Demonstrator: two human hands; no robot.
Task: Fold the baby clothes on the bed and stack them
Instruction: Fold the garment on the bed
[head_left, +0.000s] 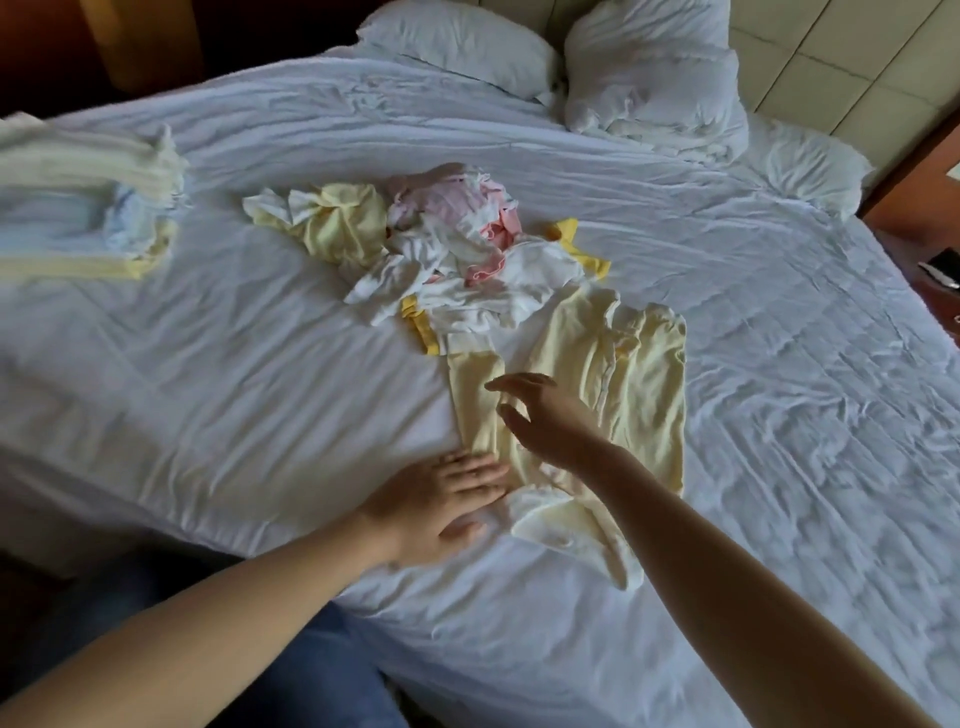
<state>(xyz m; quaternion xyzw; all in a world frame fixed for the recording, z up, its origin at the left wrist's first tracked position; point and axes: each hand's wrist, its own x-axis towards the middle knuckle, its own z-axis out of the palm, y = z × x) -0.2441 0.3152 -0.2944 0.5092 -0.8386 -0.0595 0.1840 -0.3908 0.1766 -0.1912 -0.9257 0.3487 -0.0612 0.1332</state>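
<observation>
A pale yellow baby garment (634, 395) lies spread on the white bed (234, 395) near the front edge. My left hand (447, 499) rests flat on the sheet at the garment's lower left edge, fingers straight. My right hand (545, 421) hovers over the garment's left part with fingers spread and holds nothing. Behind the garment sits a loose pile of unfolded baby clothes (447, 249) in white, pink and yellow. At the far left lies a stack of folded clothes (104, 208), pale yellow with some blue and white.
Two white pillows (462, 41) and a bunched white duvet (654, 88) lie at the head of the bed. A padded headboard (857, 57) stands behind them. A dark bedside surface (935, 260) is at the right edge.
</observation>
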